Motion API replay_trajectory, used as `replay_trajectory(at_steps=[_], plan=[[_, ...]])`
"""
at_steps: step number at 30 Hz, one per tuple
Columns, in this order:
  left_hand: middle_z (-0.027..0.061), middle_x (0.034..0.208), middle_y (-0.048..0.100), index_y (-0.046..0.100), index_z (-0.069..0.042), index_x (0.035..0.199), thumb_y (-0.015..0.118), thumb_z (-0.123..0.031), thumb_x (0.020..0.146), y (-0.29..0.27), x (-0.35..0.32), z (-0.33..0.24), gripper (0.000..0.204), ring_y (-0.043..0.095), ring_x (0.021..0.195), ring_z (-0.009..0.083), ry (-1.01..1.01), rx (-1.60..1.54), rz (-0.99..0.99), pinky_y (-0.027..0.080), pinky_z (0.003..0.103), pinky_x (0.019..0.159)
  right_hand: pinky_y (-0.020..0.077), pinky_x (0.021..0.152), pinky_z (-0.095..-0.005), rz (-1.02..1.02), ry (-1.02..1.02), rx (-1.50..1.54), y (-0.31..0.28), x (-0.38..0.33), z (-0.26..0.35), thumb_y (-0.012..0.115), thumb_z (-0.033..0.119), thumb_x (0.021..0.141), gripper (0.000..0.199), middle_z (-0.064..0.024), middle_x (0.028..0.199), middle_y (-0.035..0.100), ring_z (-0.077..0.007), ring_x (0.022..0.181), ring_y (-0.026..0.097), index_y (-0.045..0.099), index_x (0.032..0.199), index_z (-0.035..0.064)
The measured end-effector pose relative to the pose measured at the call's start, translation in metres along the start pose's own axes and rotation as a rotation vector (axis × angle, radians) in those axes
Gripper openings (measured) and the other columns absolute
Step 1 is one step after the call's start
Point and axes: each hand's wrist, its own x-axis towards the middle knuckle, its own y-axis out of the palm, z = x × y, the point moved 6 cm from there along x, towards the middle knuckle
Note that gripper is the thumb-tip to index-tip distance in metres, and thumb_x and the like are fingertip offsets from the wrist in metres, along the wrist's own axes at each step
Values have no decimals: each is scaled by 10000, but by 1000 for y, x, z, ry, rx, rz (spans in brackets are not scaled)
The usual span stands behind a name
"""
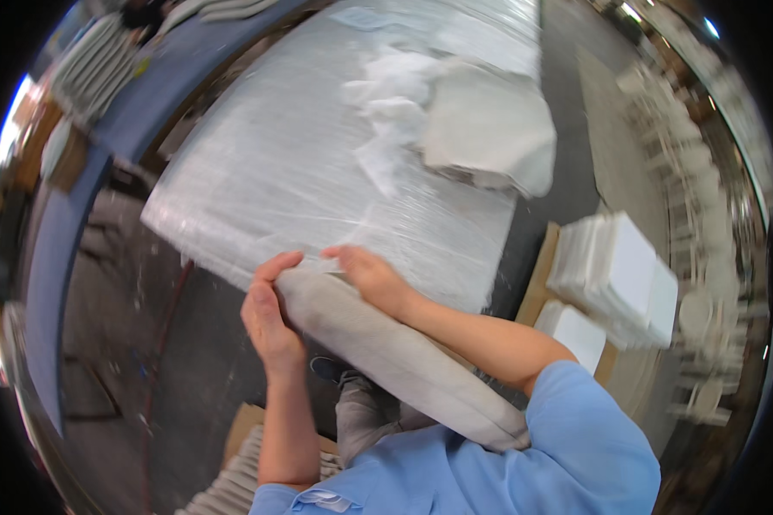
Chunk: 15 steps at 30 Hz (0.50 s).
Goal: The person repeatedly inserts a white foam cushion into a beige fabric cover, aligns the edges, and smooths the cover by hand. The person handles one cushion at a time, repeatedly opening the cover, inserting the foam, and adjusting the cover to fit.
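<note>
A beige padded cushion (395,348) is held edge-up in front of me, its near end resting against my blue shirt. My left hand (270,318) curls round the far left corner of the cushion, thumb and fingers pressed to the fabric. At the same far end, my right hand (371,276) is closed at the cushion's edge, with its fingertips close to those of the left. A small pale bit shows between the hands, too blurred to name. Farther off on the film-wrapped table (258,163) lies another beige cushion (489,120), beside a heap of white stuffing (395,90).
White flat pieces (614,275) are stacked on cardboard at the right. A long blue bench (146,112) runs along the left, bearing piled cushions (94,69); a person stands behind it. More stacked cushions (232,476) lie low by my left side. White chairs (700,318) line the far right.
</note>
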Motion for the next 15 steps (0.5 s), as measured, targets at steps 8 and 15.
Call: replay_trajectory(at_steps=[8,15], plan=[[111,962,706,711,1,1009,627,-131,955,30,4,-61,166,635,859,206,73,937,561,481,305,816,359,1142,-378,192,142,241,-75,-205,-70,348,483,1087,581,-111,1426,569,-230,1296,523,569,1407,53],[162,1364,569,561,-110,1396,801,-492,743,150,-128,-118,793,555,1226,348,509,870,1776,419,455,1034,265,1200,-387,-386,15,474,-49,-373,-95,327,582,1057,717,-146,1491,493,-262,1418,404,481,1465,13]])
